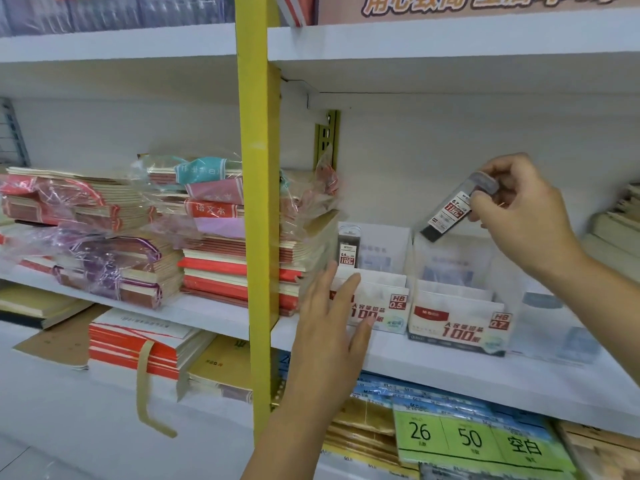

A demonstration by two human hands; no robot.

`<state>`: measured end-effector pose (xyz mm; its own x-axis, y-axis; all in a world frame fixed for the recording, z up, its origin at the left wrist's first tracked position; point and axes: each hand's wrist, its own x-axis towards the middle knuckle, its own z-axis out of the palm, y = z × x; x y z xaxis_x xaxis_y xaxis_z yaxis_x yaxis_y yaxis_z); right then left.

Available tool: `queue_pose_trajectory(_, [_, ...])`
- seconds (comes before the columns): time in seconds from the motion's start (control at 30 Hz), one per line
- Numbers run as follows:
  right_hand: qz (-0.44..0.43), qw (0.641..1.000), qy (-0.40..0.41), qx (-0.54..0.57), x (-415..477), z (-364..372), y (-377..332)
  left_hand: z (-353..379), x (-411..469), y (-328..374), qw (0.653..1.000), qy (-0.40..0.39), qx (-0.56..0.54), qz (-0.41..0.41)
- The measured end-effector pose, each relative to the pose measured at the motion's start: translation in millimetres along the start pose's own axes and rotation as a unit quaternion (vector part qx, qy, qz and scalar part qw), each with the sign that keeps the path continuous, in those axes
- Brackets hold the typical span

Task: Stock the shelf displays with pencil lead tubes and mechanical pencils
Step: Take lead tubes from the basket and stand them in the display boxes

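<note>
clear plastic lead tube (447, 212) tilts in right hand (521, 216)

We are looking at a stationery shop: white retail shelves (433, 368) on a yellow upright (258, 202) carry wrapped stacks of exercise books (214, 261), cardboard display boxes (457, 320) for pencil lead marked HB 0.5 and 0.7, and green label cards (471, 438).
</note>
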<state>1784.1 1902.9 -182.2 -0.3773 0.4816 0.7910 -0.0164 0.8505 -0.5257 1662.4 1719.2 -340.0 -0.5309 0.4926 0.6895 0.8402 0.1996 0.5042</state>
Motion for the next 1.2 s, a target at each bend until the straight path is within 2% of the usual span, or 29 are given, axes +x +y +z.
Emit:
queue_pose_trajectory(0.1, [-0.007,1.000,-0.006,-0.022,4.9,-5.3,9.1,1.8,0.4,1.1,1.000,0.002,0.001,-0.003])
queue_pose_trajectory(0.27, [-0.017,0.978,-0.181,-0.104,4.6,7.0,33.5,1.8,-0.6,1.2,1.000,0.003,0.001,0.001])
queue_pose_trajectory(0.4, [-0.008,0.956,-0.244,-0.160,1.6,17.1,38.4,1.9,-1.3,0.6,1.000,0.004,-0.009,0.005])
queue_pose_trajectory(0.5, [0.011,0.948,-0.267,-0.172,0.2,20.4,33.6,-0.2,-2.3,-0.4,1.000,-0.003,-0.012,0.002])
queue_pose_trajectory(0.63, [-0.051,0.909,-0.251,-0.329,-2.4,24.6,20.2,-6.7,-3.8,1.9,1.000,-0.009,-0.012,0.007])
queue_pose_trajectory(0.67, [-0.066,0.911,-0.238,-0.329,-5.0,21.6,15.8,-9.1,-5.9,4.9,1.000,0.000,-0.010,0.008])
queue_pose_trajectory(0.73, [-0.087,0.939,-0.191,-0.273,-17.4,9.4,4.4,-14.0,-15.8,12.8,0.999,0.035,-0.009,0.009])
queue_pose_trajectory(0.8, [-0.089,0.971,-0.138,-0.175,-45.9,-7.9,-6.3,-16.2,-34.8,19.5,0.997,0.076,-0.009,0.029])
queue_pose_trajectory(0.87, [-0.078,0.987,-0.131,-0.052,-91.4,-26.0,-17.7,-13.3,-66.2,23.9,0.996,0.068,-0.013,0.064])
queue_pose_trajectory(0.93, [-0.042,0.984,-0.171,0.029,-144.3,-36.6,-13.1,-2.6,-108.9,17.4,0.997,-0.024,-0.022,0.068])
queue_pose_trajectory(1.0, [0.028,0.971,-0.236,0.034,-202.1,-37.8,10.4,10.1,-161.4,1.6,0.983,-0.181,-0.017,0.031])
queue_pose_trajectory(1.03, [0.079,0.956,-0.282,0.021,-232.7,-35.2,28.1,18.6,-189.4,-9.0,0.964,-0.264,-0.003,0.005])
queue_pose_trajectory(1.1, [0.203,0.896,-0.394,-0.027,-297.5,-27.2,69.2,39.6,-243.6,-30.6,0.919,-0.388,0.019,-0.061])
queue_pose_trajectory(1.2, [0.329,0.808,-0.482,-0.083,-394.0,-15.3,131.6,72.8,-313.4,-54.1,0.869,-0.454,-0.003,-0.196])
